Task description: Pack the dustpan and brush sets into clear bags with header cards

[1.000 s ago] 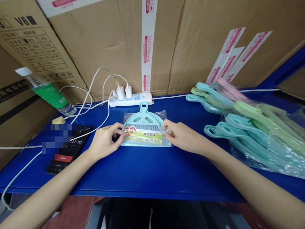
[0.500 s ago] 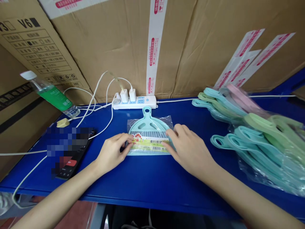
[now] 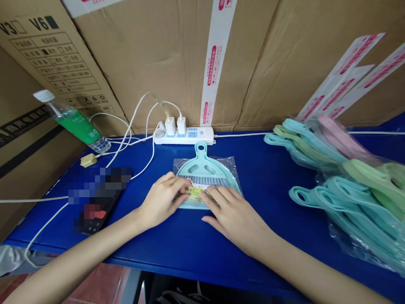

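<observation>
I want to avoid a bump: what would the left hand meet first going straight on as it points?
Probably the right hand, whose fingertips lie just ahead of the left hand over the label; heights are hard to judge.

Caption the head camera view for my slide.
Both hands on a bagged aqua dustpan-and-brush set, more sets at right on a blue table.

Dustpan [image 3: 205,170] btwn pile [image 3: 351,202], R, & prob. phone [image 3: 106,202], L.
</observation>
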`<state>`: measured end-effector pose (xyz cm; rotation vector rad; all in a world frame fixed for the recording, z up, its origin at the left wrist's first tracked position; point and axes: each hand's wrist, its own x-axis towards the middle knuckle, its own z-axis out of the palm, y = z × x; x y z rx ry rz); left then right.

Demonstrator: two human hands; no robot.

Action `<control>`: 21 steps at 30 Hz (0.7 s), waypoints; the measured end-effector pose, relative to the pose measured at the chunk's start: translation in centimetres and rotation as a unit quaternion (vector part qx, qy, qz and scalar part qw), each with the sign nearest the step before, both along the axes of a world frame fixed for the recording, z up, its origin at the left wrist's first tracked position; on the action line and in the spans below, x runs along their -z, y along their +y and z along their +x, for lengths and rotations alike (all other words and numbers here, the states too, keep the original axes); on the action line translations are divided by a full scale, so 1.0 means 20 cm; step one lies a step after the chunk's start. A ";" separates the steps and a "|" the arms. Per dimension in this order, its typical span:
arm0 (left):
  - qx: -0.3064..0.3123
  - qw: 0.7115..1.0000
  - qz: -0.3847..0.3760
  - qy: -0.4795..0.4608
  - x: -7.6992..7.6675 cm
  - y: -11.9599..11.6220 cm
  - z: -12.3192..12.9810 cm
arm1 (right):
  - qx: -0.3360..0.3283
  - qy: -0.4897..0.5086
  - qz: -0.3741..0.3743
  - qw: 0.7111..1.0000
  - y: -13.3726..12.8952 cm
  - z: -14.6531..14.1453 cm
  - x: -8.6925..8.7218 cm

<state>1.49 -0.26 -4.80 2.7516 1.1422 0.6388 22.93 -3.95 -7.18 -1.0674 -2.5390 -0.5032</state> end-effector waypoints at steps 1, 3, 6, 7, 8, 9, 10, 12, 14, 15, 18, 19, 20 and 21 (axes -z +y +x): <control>0.002 1.000 0.010 0.010 0.00 0.00 0.01 | -0.003 0.003 -0.004 1.000 0.00 0.00 0.00; 0.015 0.997 0.052 0.049 -0.01 -0.01 0.03 | -0.020 0.012 -0.016 1.000 0.02 0.01 -0.01; 0.038 0.987 0.110 0.109 -0.01 -0.04 0.04 | -0.047 0.033 -0.040 0.998 0.04 0.03 -0.03; 0.042 0.985 0.117 0.123 -0.01 -0.04 0.04 | -0.050 0.040 -0.044 0.997 0.05 0.04 -0.04; 0.044 0.982 0.122 0.135 0.00 -0.05 0.04 | -0.052 0.047 -0.047 0.996 0.05 0.04 -0.05; 0.045 0.980 0.127 0.146 0.00 -0.05 0.04 | -0.054 0.052 -0.049 0.996 0.05 0.04 -0.06; 0.046 0.977 0.131 0.160 0.00 -0.06 0.04 | -0.055 0.054 -0.050 0.996 0.05 0.04 -0.06; 0.053 0.971 0.143 0.185 0.00 -0.05 0.04 | -0.051 0.053 -0.045 0.996 0.05 0.04 -0.06; 0.060 0.966 0.152 0.199 0.00 -0.04 0.05 | -0.048 0.045 -0.035 0.997 0.05 0.04 -0.05; 0.059 0.966 0.153 0.201 -0.01 -0.03 0.06 | -0.046 0.041 -0.034 0.998 0.05 0.04 -0.05; 0.047 0.969 0.145 0.197 -0.03 -0.02 0.07 | -0.034 0.038 -0.047 0.998 0.06 0.06 -0.06; 0.042 0.969 0.144 0.195 -0.04 -0.01 0.06 | -0.027 0.043 -0.050 0.997 0.06 0.07 -0.07; 0.039 0.969 0.146 0.195 -0.04 -0.01 0.06 | -0.019 0.049 -0.050 0.997 0.06 0.09 -0.07; 0.035 0.969 0.147 0.196 -0.05 -0.01 0.04 | -0.012 0.056 -0.047 0.997 0.06 0.11 -0.08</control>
